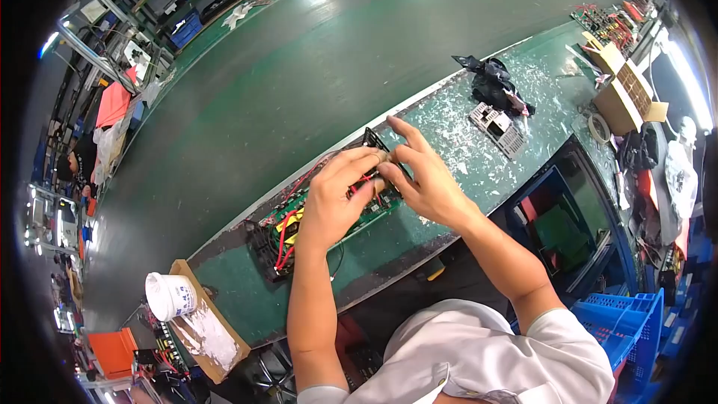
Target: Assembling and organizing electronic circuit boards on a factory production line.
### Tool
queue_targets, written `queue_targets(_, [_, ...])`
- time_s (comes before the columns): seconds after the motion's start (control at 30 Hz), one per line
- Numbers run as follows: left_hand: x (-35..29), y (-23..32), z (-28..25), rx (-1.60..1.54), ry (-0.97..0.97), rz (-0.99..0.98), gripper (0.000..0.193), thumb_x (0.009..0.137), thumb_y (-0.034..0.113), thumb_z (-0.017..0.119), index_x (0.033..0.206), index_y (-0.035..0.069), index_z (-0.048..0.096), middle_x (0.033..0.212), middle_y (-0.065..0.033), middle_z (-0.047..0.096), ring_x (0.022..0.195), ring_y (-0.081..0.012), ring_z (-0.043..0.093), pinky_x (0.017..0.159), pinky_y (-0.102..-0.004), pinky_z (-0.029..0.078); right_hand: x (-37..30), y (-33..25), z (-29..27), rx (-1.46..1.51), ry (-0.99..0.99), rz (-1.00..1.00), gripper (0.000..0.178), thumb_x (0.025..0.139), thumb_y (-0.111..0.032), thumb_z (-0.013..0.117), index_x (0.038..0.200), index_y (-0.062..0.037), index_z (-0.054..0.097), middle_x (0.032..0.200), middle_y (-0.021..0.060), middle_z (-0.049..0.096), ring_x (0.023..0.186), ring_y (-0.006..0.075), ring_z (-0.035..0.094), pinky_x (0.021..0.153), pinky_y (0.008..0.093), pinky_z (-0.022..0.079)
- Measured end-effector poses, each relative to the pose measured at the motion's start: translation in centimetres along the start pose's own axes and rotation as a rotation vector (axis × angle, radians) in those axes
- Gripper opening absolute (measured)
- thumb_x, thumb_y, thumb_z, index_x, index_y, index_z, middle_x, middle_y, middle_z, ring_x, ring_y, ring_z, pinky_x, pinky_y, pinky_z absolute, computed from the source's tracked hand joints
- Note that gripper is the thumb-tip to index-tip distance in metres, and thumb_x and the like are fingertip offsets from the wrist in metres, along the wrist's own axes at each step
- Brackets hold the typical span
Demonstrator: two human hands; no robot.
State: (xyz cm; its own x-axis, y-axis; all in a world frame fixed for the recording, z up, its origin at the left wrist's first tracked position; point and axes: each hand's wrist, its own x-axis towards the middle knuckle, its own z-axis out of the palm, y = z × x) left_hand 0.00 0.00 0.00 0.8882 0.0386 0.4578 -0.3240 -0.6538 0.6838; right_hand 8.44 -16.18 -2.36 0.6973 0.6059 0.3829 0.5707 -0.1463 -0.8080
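Observation:
A long green circuit board unit [299,206] with black end parts lies slantwise on the workbench in front of me. Red wires [283,243] and a yellow component run along its left half. My left hand [336,198] reaches over the unit's right part, fingers bent and closed at a small piece by the black end frame [370,137]. My right hand [426,183] meets it there from the right, thumb and a finger pinched together, the index finger stretched out past the frame. What sits between the fingertips is too small and covered to name.
The green workbench [419,123] has worn paint. To the right lie a grey slotted metal plate [497,129], black cloth or plastic [493,82] and a cardboard box [624,93]. A white tub [170,295] stands on cardboard [213,340] at the left. A blue crate [636,329] is at lower right.

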Motion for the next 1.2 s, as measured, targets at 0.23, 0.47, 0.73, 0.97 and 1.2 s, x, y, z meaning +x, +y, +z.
queue_targets(0.23, [-0.4, 0.2, 0.7, 0.038, 0.105, -0.053, 0.019, 0.075, -0.009, 0.062, 0.092, -0.002, 0.067, 0.091, -0.011, 0.066, 0.079, -0.0215, 0.064, 0.07, -0.0305, 0.051, -0.4, 0.4, -0.4, 0.273, -0.076, 0.065, 0.016, 0.088, -0.015, 0.062, 0.089, -0.0002, 0.059, 0.139, 0.0207, 0.043, 0.131, 0.0336, 0.04, 0.106, 0.0386, 0.032])
queue_targets(0.47, [0.9, 0.1, 0.2, 0.258, 0.13, 0.021, 0.017, 0.073, 0.001, 0.068, 0.09, 0.003, 0.069, 0.085, -0.0082, 0.065, 0.077, -0.0265, 0.059, 0.069, -0.0366, 0.048, 1.3, 1.3, 0.6, 0.307, -0.026, 0.053, 0.02, 0.087, -0.017, 0.064, 0.099, -0.0017, 0.058, 0.132, 0.0202, 0.049, 0.124, 0.0322, 0.046, 0.103, 0.0378, 0.035])
queue_targets(0.73, [1.5, -3.9, 1.5, 0.089, 0.129, -0.374, 0.014, 0.079, -0.001, 0.066, 0.093, -0.002, 0.07, 0.084, -0.0097, 0.067, 0.068, -0.0123, 0.062, 0.063, -0.0249, 0.049, 0.3, 4.8, 3.8, 0.259, -0.108, 0.247, 0.047, 0.092, -0.005, 0.051, 0.137, -0.0011, 0.038, 0.124, 0.0228, 0.056, 0.115, 0.0328, 0.055, 0.097, 0.037, 0.042])
queue_targets(0.97, [1.0, -4.7, 1.7, 0.148, 0.139, -0.382, 0.015, 0.079, -0.002, 0.066, 0.094, -0.003, 0.07, 0.085, -0.0095, 0.066, 0.067, -0.0121, 0.062, 0.063, -0.0242, 0.048, -0.4, 3.9, 4.2, 0.135, 0.066, 0.095, 0.043, 0.09, 0.003, 0.047, 0.132, 0.001, 0.044, 0.122, 0.0194, 0.055, 0.11, 0.0317, 0.057, 0.09, 0.0349, 0.045])
queue_targets(1.2, [0.7, -4.8, 1.4, 0.214, 0.154, -0.291, 0.015, 0.08, -0.005, 0.063, 0.094, -0.005, 0.068, 0.086, -0.01, 0.066, 0.068, -0.0122, 0.062, 0.062, -0.0234, 0.048, -0.7, 3.3, 4.6, 0.213, 0.136, 0.032, 0.044, 0.087, 0.007, 0.046, 0.131, -0.0002, 0.047, 0.115, 0.0197, 0.057, 0.096, 0.0333, 0.058, 0.083, 0.0322, 0.046])
